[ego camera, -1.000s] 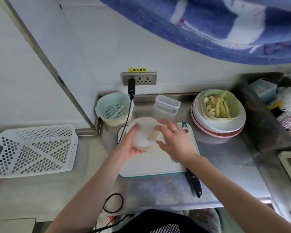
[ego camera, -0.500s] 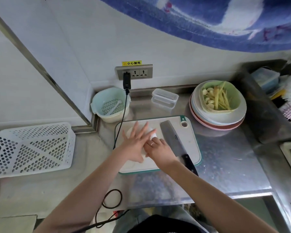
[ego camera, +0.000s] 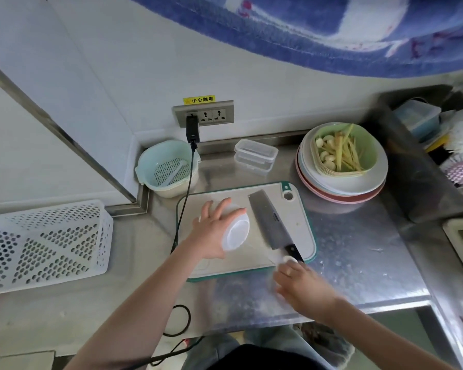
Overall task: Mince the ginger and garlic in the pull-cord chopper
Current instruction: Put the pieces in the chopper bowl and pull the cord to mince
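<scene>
Half a second ago both our hands sat together on the chopper; now our right hand has drawn away toward five o'clock, carrying the small white pull handle with it, while our left hand stays behind on the body. The pull-cord chopper stands on the left half of the cutting board, near the middle of the scene, and our left fingers are curled over its top and left side, gripping it, presumably so it cannot slide or tip when the cord is yanked. The right hand is blurred with motion; its fingers look curled around the handle, though the cord itself is too faint to trace. Just at three o'clock from the chopper lies the cleaver, blade toward twelve and black handle toward five, close beside the path of the pull, which we judge a thing to mind. The ginger strips and garlic cloves rest in a green dish on stacked plates at two o'clock, so whether the chopper is loaded we cannot tell. At eleven o'clock sits a pale colander, with a black cable trailing past the board's left edge.
</scene>
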{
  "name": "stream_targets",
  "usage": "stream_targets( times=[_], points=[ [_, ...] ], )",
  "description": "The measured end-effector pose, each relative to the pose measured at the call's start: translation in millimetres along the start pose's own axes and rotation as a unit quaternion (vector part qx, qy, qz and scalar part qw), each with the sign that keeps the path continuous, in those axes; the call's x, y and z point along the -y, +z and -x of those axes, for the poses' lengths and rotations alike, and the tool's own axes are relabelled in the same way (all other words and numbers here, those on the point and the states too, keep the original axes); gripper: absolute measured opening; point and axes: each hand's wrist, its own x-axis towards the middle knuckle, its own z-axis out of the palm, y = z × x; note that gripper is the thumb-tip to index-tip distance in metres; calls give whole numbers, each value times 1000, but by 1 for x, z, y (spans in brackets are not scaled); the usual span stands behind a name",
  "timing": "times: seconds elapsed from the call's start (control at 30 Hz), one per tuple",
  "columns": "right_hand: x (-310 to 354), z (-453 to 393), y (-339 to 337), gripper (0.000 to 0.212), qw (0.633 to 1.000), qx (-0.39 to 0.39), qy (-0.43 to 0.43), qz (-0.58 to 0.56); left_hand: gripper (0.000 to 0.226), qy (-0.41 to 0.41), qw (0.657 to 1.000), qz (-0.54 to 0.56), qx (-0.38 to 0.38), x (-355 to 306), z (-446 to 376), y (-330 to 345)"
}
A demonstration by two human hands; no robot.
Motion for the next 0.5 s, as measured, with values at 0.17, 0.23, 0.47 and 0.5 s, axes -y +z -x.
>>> stream_targets(
  times=[0.17, 0.23, 0.47, 0.5],
  points=[
    [9, -9, -1, 13, 998, -9, 56, -1, 115, -8, 999, -43, 3, -1, -3, 3],
    [17, -52, -8, 22, 998, -34, 57, 9, 119, -4, 996, -92, 16, -5, -5, 0],
    [14, -92, -8, 33, 996, 3, 92, 3, 106, -14, 998, -66, 2, -20, -13, -3],
    [12, -80, -10, 36, 995, 23, 96, 7, 106, -14, 998, -67, -6, -19, -12, -2]
  ],
)
